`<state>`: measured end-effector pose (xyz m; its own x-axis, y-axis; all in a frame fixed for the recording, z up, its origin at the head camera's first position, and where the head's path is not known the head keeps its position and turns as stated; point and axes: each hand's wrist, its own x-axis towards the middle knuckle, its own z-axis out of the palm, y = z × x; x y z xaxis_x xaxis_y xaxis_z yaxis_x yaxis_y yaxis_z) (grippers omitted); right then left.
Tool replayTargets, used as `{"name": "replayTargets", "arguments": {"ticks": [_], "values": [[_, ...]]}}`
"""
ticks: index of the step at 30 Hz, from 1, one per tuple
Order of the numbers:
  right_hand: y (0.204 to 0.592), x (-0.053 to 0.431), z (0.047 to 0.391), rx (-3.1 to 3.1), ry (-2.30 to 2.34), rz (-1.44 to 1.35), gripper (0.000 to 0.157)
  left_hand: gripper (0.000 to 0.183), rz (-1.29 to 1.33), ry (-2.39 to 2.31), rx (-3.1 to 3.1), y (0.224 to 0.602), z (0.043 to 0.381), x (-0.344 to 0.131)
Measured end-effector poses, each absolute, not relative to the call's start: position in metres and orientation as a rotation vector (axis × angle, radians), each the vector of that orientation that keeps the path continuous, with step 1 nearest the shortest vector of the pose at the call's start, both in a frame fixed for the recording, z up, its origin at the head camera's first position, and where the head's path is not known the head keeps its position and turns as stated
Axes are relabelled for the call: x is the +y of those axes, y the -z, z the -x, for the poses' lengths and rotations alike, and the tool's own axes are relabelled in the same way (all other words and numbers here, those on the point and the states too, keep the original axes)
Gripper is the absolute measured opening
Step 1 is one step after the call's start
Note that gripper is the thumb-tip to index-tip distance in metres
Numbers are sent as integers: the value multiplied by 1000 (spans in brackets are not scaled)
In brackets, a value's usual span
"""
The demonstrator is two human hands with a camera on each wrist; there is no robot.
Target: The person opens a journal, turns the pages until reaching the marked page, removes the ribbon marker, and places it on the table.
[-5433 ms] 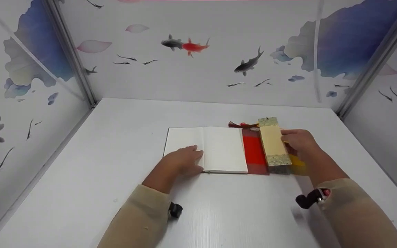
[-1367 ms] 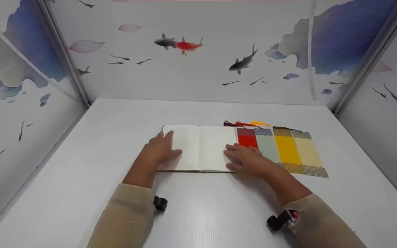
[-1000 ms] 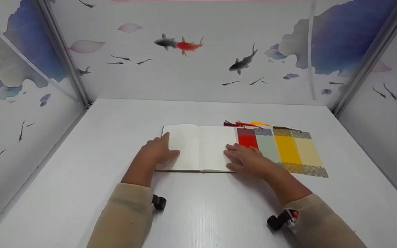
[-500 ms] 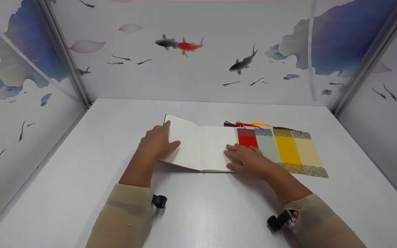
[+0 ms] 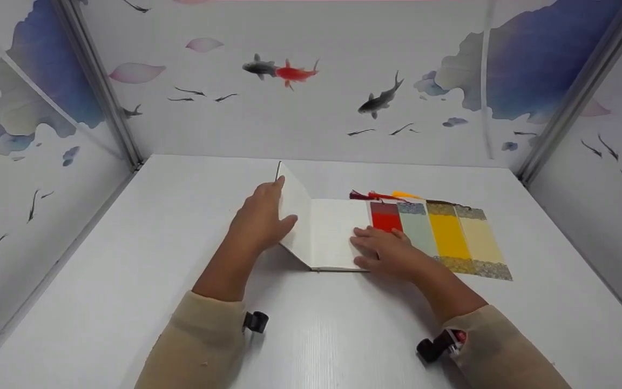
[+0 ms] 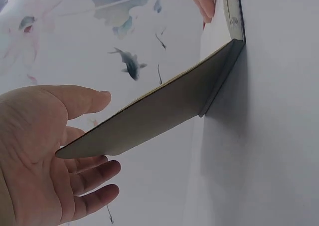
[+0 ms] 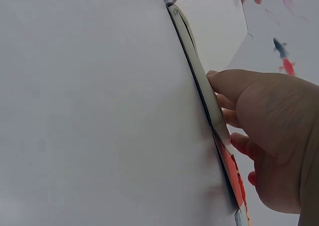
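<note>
A hardcover notebook [image 5: 338,232] lies with its blank right-hand pages flat, while its left side is raised at a steep tilt. My left hand [image 5: 261,216] supports that raised cover [image 6: 154,106]. The thumb is on the page side and the fingers are on the outer side, all fairly straight. My right hand [image 5: 389,251] rests on the right page's outer edge with relaxed fingers, partly over a red bookmark [image 5: 385,219] and a pale green bookmark [image 5: 414,227]. In the right wrist view, the thumb touches the page block [image 7: 202,79].
A yellow bookmark [image 5: 448,235] and a cream bookmark [image 5: 481,237] continue the row to the right. Dark red, red and yellow tassels [image 5: 381,195] lie above them. Behind the white table [image 5: 311,335] stand panels [image 5: 311,119] printed with fish.
The bookmark held in my right hand earlier now lies in the row. My left hand has raised the notebook's left side from flat and swung it rightward. The right hand stays on the page.
</note>
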<state>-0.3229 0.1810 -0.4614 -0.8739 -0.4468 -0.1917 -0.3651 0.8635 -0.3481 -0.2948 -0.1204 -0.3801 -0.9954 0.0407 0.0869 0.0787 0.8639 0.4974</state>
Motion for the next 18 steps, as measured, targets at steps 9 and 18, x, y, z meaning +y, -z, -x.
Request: {"name": "replayTargets", "arguments": {"ticks": [9, 18], "values": [[461, 181, 322, 2784, 449, 622, 71, 96, 212, 854, -2884, 376, 279, -93], [459, 181, 322, 2778, 470, 609, 70, 95, 295, 1116, -2831, 388, 277, -75]]}}
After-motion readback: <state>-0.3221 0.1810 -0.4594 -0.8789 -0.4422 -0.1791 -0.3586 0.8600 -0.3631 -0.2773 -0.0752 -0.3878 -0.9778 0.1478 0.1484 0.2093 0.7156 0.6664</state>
